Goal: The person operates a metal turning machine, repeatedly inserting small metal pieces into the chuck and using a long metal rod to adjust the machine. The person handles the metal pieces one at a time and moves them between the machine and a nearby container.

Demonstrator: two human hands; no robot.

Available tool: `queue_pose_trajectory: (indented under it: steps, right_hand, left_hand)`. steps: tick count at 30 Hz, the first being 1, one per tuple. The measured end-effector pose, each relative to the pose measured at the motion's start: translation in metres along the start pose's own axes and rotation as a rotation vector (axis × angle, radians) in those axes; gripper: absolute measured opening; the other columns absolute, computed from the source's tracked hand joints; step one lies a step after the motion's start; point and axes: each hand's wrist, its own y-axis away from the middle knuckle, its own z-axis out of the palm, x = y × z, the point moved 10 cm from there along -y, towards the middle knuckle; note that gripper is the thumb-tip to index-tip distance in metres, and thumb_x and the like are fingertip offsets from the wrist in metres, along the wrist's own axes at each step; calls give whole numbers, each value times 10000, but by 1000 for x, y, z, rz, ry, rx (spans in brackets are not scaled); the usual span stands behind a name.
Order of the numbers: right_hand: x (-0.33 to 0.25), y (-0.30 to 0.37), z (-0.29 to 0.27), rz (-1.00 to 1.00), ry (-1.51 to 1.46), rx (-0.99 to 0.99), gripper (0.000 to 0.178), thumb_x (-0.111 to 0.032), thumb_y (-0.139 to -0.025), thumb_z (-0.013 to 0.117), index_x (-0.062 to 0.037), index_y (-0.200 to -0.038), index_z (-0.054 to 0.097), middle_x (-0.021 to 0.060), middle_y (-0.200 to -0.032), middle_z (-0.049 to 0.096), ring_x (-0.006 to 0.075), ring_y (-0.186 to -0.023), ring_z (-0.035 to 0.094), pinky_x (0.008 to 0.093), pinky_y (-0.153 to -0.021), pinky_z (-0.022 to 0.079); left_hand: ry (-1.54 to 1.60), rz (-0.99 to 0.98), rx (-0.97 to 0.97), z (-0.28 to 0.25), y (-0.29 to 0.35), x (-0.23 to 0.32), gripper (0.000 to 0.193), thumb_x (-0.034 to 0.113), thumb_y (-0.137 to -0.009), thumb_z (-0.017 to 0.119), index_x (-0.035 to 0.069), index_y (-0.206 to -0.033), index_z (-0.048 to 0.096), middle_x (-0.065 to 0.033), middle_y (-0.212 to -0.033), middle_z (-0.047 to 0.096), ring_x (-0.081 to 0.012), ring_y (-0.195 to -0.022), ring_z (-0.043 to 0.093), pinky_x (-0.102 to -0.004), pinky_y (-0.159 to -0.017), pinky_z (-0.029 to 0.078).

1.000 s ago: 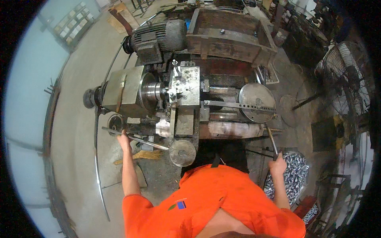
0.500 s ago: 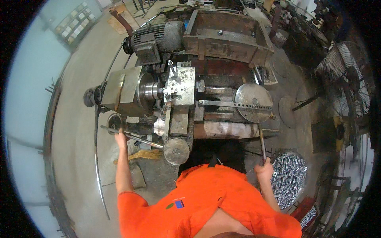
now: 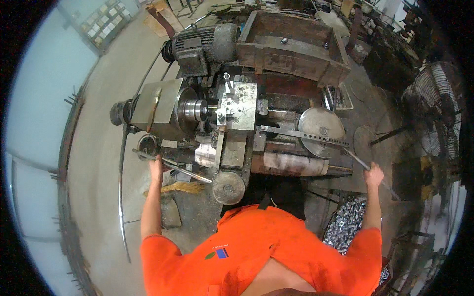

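My left hand (image 3: pixel 156 168) is closed round a steel lever rod (image 3: pixel 190 172) that runs to a small round disc (image 3: pixel 228 188) at the front of a lathe. Off to the right, my right hand (image 3: pixel 374 176) grips a second lever rod (image 3: pixel 356 158), which reaches the large round disc (image 3: pixel 322 129). A perforated flat bar (image 3: pixel 296 134) links that disc to the metal tool block (image 3: pixel 238 106). Left of the block sits the spindle chuck (image 3: pixel 193 110), and a thin bar shows in the gap between them.
Behind the lathe are an electric motor (image 3: pixel 202 49) and a rusty metal trough (image 3: pixel 291 54). Small shiny metal parts (image 3: pixel 345 222) lie heaped by my right arm. A fan (image 3: pixel 434 103) stands at right. A straw broom (image 3: pixel 182 187) and a long rod (image 3: pixel 122 197) are at left.
My right hand has swung its lever outward and up to the right. The tool block has moved right, widening its gap from the chuck. My left hand still holds its lever.
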Motion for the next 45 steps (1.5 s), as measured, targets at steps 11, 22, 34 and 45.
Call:
queue_pose_trajectory:
  steps: [11,22,34,45]
  right_hand:
    - [-136,87,-52,-135,-421,399,785,-146,-545,673,-38,-1279,417,194,-1282,428,372,-1192,382,435,-1030,291]
    - [-198,137,-41,-225,-758,36,313,-128,-590,595,-28,-882,648,164,-948,629,337,-901,579,379,-810,459]
    - [-320,61,-192,-628,-899,213,283,-94,-580,596,-38,-854,641,153,-857,635,325,-797,599,375,-719,483]
    - [-633,85,-257,-1093,-498,-101,273,-211,-553,576,-22,-726,670,170,-901,628,350,-882,566,407,-793,468]
  left_hand:
    - [-869,278,-96,-46,-39,-120,433,428,-810,570,24,-966,584,-153,-857,643,-279,-829,630,-409,-709,477]
    - [-1076,228,126,19,0,-196,262,279,-788,549,45,-894,599,-192,-828,624,-377,-768,601,-449,-670,482]
    - [-1320,154,-404,-5,-5,-127,457,440,-763,614,103,-1068,571,-186,-917,631,-338,-879,610,-426,-735,488]
    - [-1114,437,489,-232,54,108,354,365,-823,575,63,-1004,618,-175,-891,634,-334,-828,610,-424,-702,477]
